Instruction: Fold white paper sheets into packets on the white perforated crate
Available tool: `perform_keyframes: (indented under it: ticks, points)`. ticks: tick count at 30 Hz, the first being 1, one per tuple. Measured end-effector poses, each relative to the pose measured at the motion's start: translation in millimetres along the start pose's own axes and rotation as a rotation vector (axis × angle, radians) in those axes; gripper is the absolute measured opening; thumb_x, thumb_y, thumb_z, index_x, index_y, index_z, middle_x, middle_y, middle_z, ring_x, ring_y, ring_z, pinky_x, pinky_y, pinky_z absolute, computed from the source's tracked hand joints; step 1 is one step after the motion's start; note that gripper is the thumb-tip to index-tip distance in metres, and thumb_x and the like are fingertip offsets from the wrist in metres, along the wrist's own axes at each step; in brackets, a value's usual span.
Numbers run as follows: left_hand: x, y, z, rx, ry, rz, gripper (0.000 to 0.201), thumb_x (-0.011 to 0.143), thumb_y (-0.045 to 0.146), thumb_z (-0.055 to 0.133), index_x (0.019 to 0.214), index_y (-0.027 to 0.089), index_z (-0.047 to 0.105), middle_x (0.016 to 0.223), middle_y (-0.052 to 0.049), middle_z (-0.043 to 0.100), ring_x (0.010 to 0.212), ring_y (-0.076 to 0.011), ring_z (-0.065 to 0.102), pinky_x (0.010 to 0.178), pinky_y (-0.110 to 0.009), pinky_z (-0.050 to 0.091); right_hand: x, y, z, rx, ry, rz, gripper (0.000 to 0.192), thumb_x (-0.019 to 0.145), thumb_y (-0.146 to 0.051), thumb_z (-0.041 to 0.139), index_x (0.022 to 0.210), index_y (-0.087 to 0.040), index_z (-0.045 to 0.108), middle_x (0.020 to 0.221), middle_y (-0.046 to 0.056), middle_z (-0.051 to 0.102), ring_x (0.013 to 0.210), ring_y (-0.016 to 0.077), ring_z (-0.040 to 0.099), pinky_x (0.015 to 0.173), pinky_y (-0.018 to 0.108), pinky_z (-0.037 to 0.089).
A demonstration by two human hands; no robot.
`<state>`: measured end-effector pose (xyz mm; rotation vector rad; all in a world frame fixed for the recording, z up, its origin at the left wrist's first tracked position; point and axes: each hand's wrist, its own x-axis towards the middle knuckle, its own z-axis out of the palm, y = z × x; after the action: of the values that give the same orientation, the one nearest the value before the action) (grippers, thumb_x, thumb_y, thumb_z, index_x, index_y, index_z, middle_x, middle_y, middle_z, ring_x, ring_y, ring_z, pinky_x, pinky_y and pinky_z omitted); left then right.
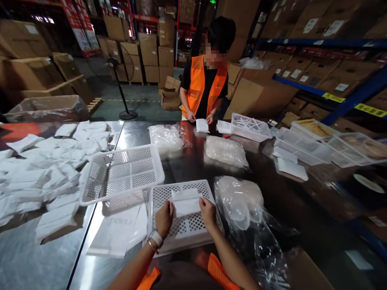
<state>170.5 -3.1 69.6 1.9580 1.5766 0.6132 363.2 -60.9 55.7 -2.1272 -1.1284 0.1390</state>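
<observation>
Between my left hand [165,218] and my right hand [208,211] is a flat white packet [187,207]. Each hand is closed, pinching one end of it. The packet's exact kind does not show. Directly beneath is a white perforated plastic basket [198,239] with its lattice face up. Another white piece [185,193] lies on that lattice just beyond the packet. Flat, clear-looking plastic bags [120,231] are spread left of my left hand. To the right of my right hand sits a clear bag of round, whitish discs [240,199].
A second white basket [126,172] stands at the left, beside a large pile of white packets [36,175]. Filled plastic bags [226,151] lie farther back. Across the metal table [137,132], a co-worker in an orange vest [198,84] handles a white piece. More baskets [304,145] stand right.
</observation>
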Motion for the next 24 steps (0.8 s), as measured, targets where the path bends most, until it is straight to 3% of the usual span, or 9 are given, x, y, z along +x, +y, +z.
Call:
perform_keyframes:
  ticks: [2,4,7,10,13,16,19,22,24]
  points:
    - [3.6,-1.0,-3.2,0.042,-0.013,0.005,0.023,0.093,0.023,0.046,0.071,0.020,0.053,0.059,0.000,0.058,0.055,-0.0146,0.055,0.055,-0.025,0.027,3.9,2.0,0.1,-0.051,-0.024,0.000,0.048,0.091,-0.051,0.037,0.067,-0.019,0.062,0.059,0.007,0.064,0.053,0.0169,0.054,0.053,0.027,0.037]
    - [6.7,-0.7,-9.1,0.073,-0.014,0.007,0.024,0.093,0.025,0.048,0.071,0.019,0.055,0.060,-0.001,0.059,0.057,-0.0151,0.056,0.055,-0.025,0.028,6.9,0.6,0.2,-0.093,0.031,-0.035,0.035,0.091,-0.041,0.042,0.090,-0.015,0.066,0.075,0.010,0.069,0.066,0.0205,0.062,0.059,0.028,0.044]
    - [8.4,5.1,-17.3,0.165,0.037,0.177,0.028,0.096,0.027,0.042,0.077,0.018,0.060,0.067,-0.005,0.064,0.064,-0.0175,0.060,0.059,-0.027,0.037,7.0,-8.8,3.8,-0.150,0.098,-0.269,0.037,0.092,-0.023,0.041,0.121,-0.011,0.060,0.112,0.017,0.067,0.102,0.0244,0.064,0.085,0.037,0.051]
    - [9.9,14.9,-13.5,0.232,0.016,0.513,0.027,0.095,0.018,0.038,0.098,0.018,0.065,0.092,-0.008,0.071,0.090,-0.0206,0.064,0.081,-0.033,0.047,2.5,-21.2,12.5,-0.212,-0.065,-0.579,0.041,0.090,-0.011,0.037,0.123,-0.015,0.062,0.123,0.013,0.065,0.120,0.0221,0.055,0.105,0.041,0.043]
    - [13.6,15.7,6.1,0.292,-0.053,0.697,0.040,0.089,0.008,0.038,0.123,0.016,0.058,0.125,-0.011,0.065,0.124,-0.0243,0.054,0.105,-0.045,0.041,-0.9,-27.8,20.9,-0.308,-0.244,-0.650,0.045,0.088,-0.007,0.037,0.125,-0.016,0.062,0.130,0.011,0.062,0.128,0.0218,0.051,0.111,0.045,0.038]
    - [13.9,1.8,32.6,0.303,-0.077,0.654,0.050,0.089,0.008,0.034,0.136,0.013,0.049,0.142,-0.015,0.053,0.138,-0.0261,0.040,0.110,-0.051,0.037,-1.4,-26.6,24.8,-0.339,-0.273,-0.551,0.045,0.087,-0.011,0.044,0.129,-0.019,0.060,0.142,0.011,0.052,0.137,0.0267,0.041,0.115,0.053,0.029]
    - [10.5,-12.6,53.2,0.094,-0.044,0.543,0.052,0.092,0.013,0.029,0.143,0.013,0.039,0.151,-0.017,0.040,0.145,-0.0264,0.027,0.113,-0.054,0.032,1.5,-21.8,26.1,-0.221,-0.232,-0.361,0.055,0.081,-0.016,0.054,0.137,-0.014,0.052,0.152,0.015,0.037,0.144,0.0312,0.027,0.117,0.055,0.023]
    - [12.0,-10.4,56.6,-0.266,-0.037,0.347,0.057,0.093,0.026,0.033,0.147,0.009,0.030,0.157,-0.020,0.027,0.147,-0.0274,0.019,0.118,-0.052,0.025,9.4,-19.2,23.7,0.074,-0.217,-0.083,0.073,0.073,-0.023,0.062,0.141,-0.003,0.043,0.152,0.024,0.033,0.144,0.0338,0.025,0.116,0.052,0.026]
    - [15.7,0.8,47.0,-0.538,-0.090,0.160,0.063,0.091,0.039,0.040,0.146,0.009,0.032,0.154,-0.021,0.032,0.145,-0.0292,0.027,0.117,-0.050,0.028,15.0,-21.2,17.4,0.383,-0.224,0.127,0.080,0.068,-0.031,0.067,0.139,-0.003,0.045,0.147,0.024,0.041,0.140,0.0346,0.035,0.114,0.051,0.030]
